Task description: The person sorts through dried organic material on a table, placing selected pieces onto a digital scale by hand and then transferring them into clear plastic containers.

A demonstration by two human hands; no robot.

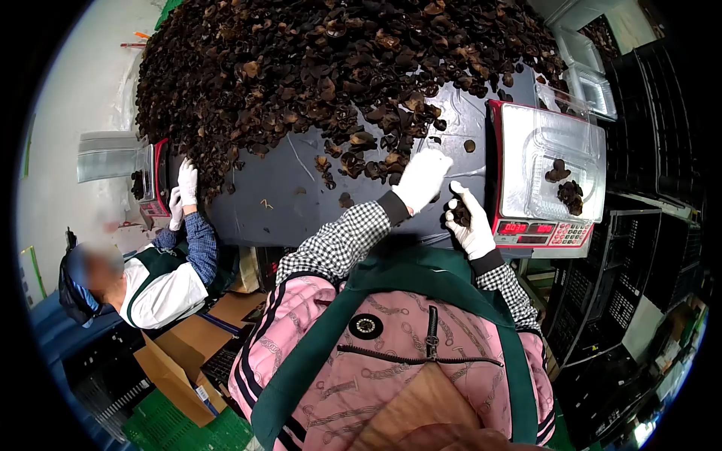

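Beside the right hand (475, 229), a scale (514, 165) shows red digits (526, 228).

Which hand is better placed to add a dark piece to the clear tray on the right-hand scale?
Probably the right hand: it holds dark pieces and is nearer the scale carrying the clear tray. The left hand is farther off, by the pile; whether it holds anything is unclear.

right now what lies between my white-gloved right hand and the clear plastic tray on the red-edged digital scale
The head view shows a strip of dark grey tabletop, then the scale's red edge and part of its silver metal plate.
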